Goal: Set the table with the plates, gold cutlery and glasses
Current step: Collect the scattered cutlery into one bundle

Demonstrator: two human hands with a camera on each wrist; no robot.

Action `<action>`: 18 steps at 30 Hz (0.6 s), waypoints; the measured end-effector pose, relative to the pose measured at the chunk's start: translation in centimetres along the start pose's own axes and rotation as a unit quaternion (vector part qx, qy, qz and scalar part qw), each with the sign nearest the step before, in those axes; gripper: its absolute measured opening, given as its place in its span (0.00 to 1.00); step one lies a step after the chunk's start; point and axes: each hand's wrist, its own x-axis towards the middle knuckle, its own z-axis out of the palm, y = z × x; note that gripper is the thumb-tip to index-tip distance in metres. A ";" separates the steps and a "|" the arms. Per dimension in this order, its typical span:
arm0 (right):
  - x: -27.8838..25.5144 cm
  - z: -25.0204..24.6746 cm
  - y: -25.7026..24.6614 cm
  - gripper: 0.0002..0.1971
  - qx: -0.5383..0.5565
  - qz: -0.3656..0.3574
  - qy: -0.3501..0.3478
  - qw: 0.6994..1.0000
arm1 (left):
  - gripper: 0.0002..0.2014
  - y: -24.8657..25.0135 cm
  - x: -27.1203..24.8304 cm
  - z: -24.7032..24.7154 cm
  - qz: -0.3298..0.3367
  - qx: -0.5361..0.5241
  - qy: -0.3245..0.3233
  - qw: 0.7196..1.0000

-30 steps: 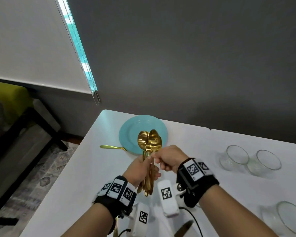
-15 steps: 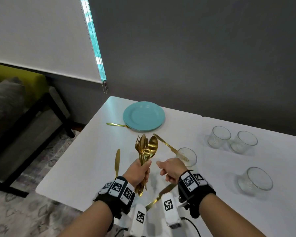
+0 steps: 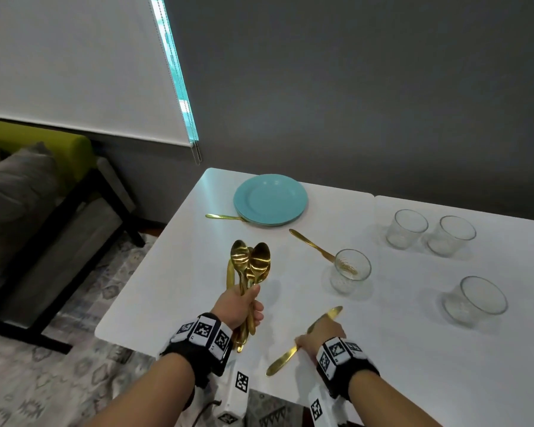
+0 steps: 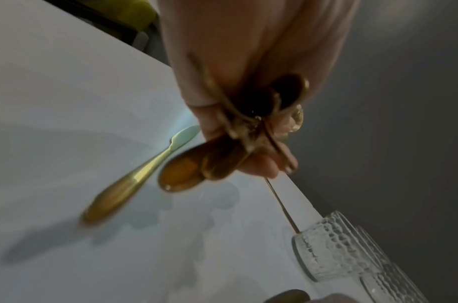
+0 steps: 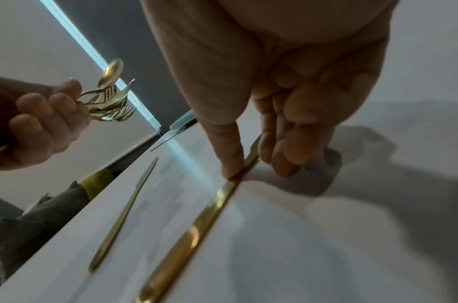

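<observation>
My left hand [image 3: 244,306] grips a bundle of gold spoons and forks [image 3: 251,265] upright above the white table [image 3: 173,297]; in the left wrist view the handles [image 4: 248,133] cross inside the fist. Near the front edge my right hand [image 3: 310,335] is down on a gold knife [image 3: 282,360], and the right wrist view shows thumb and fingers [image 5: 231,162] pinching that knife [image 5: 191,231] as it lies flat. A stack of teal plates [image 3: 270,198] stands at the far left corner. Several clear glasses stand to the right, the nearest [image 3: 350,269] mid-table.
A gold utensil [image 3: 222,216] lies left of the plates, and a second knife [image 3: 310,243] lies beside the nearest glass. A third knife [image 5: 124,213] lies near the left edge. Two glasses [image 3: 407,224] [image 3: 452,235] stand at the back right, one [image 3: 475,300] nearer. Sofa and rug lie left.
My right hand has dropped from beside the cutlery bundle down to the table and taken hold of the knife near the front edge. The left hand still holds the bundle.
</observation>
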 end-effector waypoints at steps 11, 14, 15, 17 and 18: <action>1.7 1.2 -3.3 0.15 0.006 0.076 0.061 0.995 | 0.08 -0.3 3.4 -3.8 -0.002 0.027 -0.018 0.999; 2.1 1.4 -3.6 0.17 0.007 0.086 0.064 0.994 | 0.07 -0.6 4.0 -4.9 -0.001 0.028 -0.031 0.999; 2.1 1.5 -3.8 0.18 0.004 0.082 0.067 0.994 | 0.07 -0.8 4.1 -5.2 -0.001 0.023 -0.032 0.999; 2.0 1.8 -4.3 0.18 -0.006 0.073 0.073 0.995 | 0.07 -1.2 4.7 -5.9 -0.003 0.015 -0.033 0.999; 2.0 1.9 -4.6 0.17 -0.008 0.071 0.071 0.995 | 0.08 -1.3 4.9 -6.2 -0.004 0.018 -0.035 0.999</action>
